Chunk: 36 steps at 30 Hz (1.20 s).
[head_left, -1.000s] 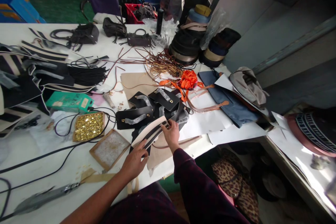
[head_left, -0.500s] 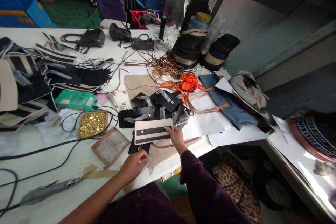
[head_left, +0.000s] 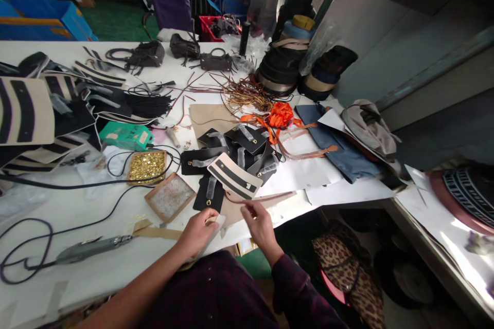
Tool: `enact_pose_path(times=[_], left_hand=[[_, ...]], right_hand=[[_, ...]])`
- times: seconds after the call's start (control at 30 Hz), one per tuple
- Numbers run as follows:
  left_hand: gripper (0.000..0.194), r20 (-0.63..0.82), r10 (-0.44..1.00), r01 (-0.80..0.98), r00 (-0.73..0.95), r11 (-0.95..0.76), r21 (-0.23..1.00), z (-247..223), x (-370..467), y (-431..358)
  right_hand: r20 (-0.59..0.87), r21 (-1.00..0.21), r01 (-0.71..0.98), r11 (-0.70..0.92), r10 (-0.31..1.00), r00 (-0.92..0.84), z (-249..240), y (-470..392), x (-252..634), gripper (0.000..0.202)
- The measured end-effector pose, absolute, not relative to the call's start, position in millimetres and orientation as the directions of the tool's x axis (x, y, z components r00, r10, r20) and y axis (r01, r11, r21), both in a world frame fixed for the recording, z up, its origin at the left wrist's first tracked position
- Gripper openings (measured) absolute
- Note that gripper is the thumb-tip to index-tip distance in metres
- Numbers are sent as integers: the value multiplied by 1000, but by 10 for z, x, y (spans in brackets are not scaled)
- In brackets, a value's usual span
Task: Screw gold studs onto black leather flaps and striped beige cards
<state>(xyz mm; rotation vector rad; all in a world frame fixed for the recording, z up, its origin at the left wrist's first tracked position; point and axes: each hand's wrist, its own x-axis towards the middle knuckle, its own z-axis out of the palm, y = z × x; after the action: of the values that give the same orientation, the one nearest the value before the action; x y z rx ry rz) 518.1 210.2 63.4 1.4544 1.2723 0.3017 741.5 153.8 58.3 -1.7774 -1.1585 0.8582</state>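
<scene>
Striped panel, lying just beyond and slightly left of the fingertips of the right hand, the nearer one; long axis slanting from far left to near right. Right fingers released, loosely bent; left hand curled, any grasp indeterminable. Half a second earlier, right fingers held the panel, nearly crosswise

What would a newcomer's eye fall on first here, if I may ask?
Probably the bright orange bundle, just left of the blue fabric. Next, perhaps, the striped panel lying on the black pieces, just beyond the right hand, and the shiny gold bits to the left of those pieces.
</scene>
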Motion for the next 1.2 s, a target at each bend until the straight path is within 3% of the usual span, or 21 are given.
enact_pose_path(times=[0.07, 0.13, 0.37, 0.67, 0.83, 1.0, 1.2], left_hand=[[44, -454, 797, 473, 398, 246, 846, 608, 5187, 2076], [55, -443, 795, 463, 414, 235, 855, 583, 5186, 2064], [15, -302, 812, 539, 499, -18, 842, 720, 5201, 2055], [18, -100, 827, 590, 553, -303, 748, 751, 5155, 2128], [23, 100, 790, 463, 605, -451, 763, 821, 5141, 2256], [15, 110, 873, 420, 476, -335, 843, 811, 5181, 2562], [13, -41, 953, 488, 300, -116, 865, 507, 5182, 3095]], right_hand=[[-157, -910, 354, -216, 969, 188, 643, 1514, 7218, 24], [-178, -902, 371, -222, 973, 149, 654, 1514, 7088, 18], [-110, -815, 564, -130, 992, 68, 720, 1540, 7036, 8], [-93, -742, 663, -101, 995, 48, 785, 1728, 6960, 8], [-231, -819, 502, -277, 961, 154, 752, 1976, 7025, 9], [-332, -885, 252, -391, 910, 248, 774, 2510, 7274, 24], [-454, -818, 272, -507, 859, 236, 422, 3368, 7296, 27]])
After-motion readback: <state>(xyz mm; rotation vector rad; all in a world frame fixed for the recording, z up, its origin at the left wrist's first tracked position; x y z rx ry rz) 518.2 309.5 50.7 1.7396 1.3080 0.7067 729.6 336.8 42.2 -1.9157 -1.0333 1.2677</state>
